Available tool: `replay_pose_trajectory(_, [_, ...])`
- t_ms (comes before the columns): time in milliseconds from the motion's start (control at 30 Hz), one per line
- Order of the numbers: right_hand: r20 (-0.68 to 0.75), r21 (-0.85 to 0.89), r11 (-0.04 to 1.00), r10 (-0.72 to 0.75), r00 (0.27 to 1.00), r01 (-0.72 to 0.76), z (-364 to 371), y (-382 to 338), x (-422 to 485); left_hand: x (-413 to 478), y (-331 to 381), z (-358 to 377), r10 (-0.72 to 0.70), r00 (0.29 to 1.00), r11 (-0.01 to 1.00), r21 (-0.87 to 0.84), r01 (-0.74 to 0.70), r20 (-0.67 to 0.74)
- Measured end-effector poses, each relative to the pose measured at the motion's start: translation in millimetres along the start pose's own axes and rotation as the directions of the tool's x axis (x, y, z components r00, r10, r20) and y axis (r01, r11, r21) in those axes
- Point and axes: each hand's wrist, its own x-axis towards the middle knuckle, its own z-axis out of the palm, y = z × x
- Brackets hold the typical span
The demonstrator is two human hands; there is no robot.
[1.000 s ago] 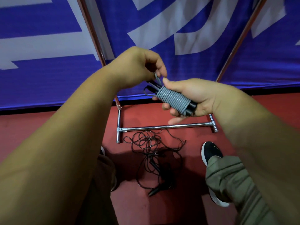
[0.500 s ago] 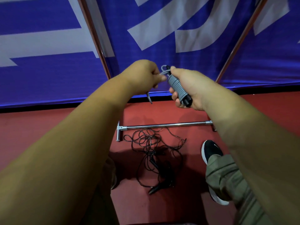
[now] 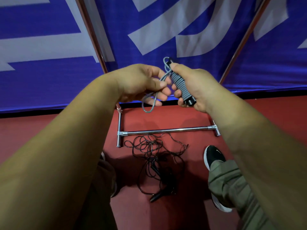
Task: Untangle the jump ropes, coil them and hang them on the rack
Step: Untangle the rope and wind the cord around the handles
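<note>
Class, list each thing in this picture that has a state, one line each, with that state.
Grey jump rope, wound tightly round its handles, one loose loop hanging free.
Black jump rope, tangled in a heap on the floor.
Left hand, pinches the grey loose loop.
Right hand, holds the wound bundle.
Rack, standing on the floor.

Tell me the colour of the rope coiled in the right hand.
Grey rope, best in the head view.

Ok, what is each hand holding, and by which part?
The right hand grips the grey jump rope around its coiled handle bundle. The left hand pinches the rope's loose end beside the bundle.
</note>
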Motion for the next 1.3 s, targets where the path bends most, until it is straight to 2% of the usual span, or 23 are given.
replay_pose_trajectory(100, [0.014, 0.006, 1.0, 0.001, 1.0, -0.001, 1.6, 3.9, -1.4, 1.5, 0.5, 1.0, 0.047, 0.982, 0.959, 0.282, 0.007, -0.183])
replay_pose_trajectory(167, [0.014, 0.037, 0.999, 0.006, 1.0, -0.006, 2.9, 5.3, -1.4, 4.2, 0.3, 3.7, 0.111, 0.957, 0.932, 0.362, -0.006, -0.269])
replay_pose_trajectory(200, [0.01, 0.05, 0.999, 0.0, 1.0, -0.001, 3.0, 4.5, -1.1, 5.7, 0.0, 4.7, 0.116, 0.954, 0.946, 0.324, -0.022, -0.275])
replay_pose_trajectory(267, [-0.008, 0.03, 0.999, -0.04, 0.999, 0.041, 2.2, 1.2, -0.7, 7.6, -0.5, 4.3, 0.071, 0.972, 0.993, 0.103, -0.049, -0.222])
replay_pose_trajectory(333, [-0.018, -0.004, 0.996, -0.091, 0.996, 0.091, 1.4, -1.2, -0.6, 9.6, -1.4, -0.9, 0.043, 0.981, 0.993, -0.099, -0.062, -0.19])
replay_pose_trajectory(367, [-0.015, -0.007, 0.995, -0.105, 0.994, 0.104, 1.4, -1.6, -1.0, 10.9, -2.8, -4.0, 0.053, 0.979, 0.988, -0.134, -0.08, -0.197])
replay_pose_trajectory(433, [-0.004, -0.001, 0.994, -0.109, 0.994, 0.109, 1.7, -1.7, -1.8, 11.5, -5.9, -8.1, 0.098, 0.973, 0.987, -0.107, -0.122, -0.209])
replay_pose_trajectory(500, [0.002, -0.007, 0.995, -0.099, 0.995, 0.099, 1.5, -1.9, -2.5, 7.9, -7.3, -10.6, 0.137, 0.972, 0.99, -0.002, -0.139, -0.189])
replay_pose_trajectory(633, [0.026, -0.05, 0.997, -0.061, 0.998, 0.062, 0.7, -2.0, -4.9, 0.9, -2.8, -10.8, 0.12, 0.97, 0.954, 0.294, -0.054, -0.212])
replay_pose_trajectory(733, [0.09, -0.07, 0.997, -0.013, 0.996, 0.02, 2.3, -0.8, -8.3, 1.0, -4.8, -5.6, 0.083, 0.965, 0.912, 0.409, 0.027, -0.25])
replay_pose_trajectory(900, [0.264, -0.09, 0.993, 0.1, 0.959, -0.079, 0.2, -0.4, -12.0, 3.9, -12.2, -0.2, -0.021, 0.965, 0.958, 0.27, 0.094, -0.263])
replay_pose_trajectory(1033, [0.415, -0.089, 0.985, 0.17, 0.894, -0.146, 0.7, -0.6, -17.1, -0.5, -9.4, -0.5, 0.025, 0.962, 0.966, 0.255, 0.047, -0.272])
replay_pose_trajectory(1200, [0.545, -0.089, 0.974, 0.224, 0.808, -0.21, 1.1, -3.0, -23.1, -5.7, -10.0, -6.9, 0.081, 0.977, 0.978, 0.203, -0.04, -0.196])
replay_pose_trajectory(1300, [0.525, -0.049, 0.986, 0.163, 0.836, -0.161, 1.7, -7.4, -21.7, -4.2, -12.1, -12.0, 0.083, 0.981, 0.982, 0.185, -0.05, -0.177])
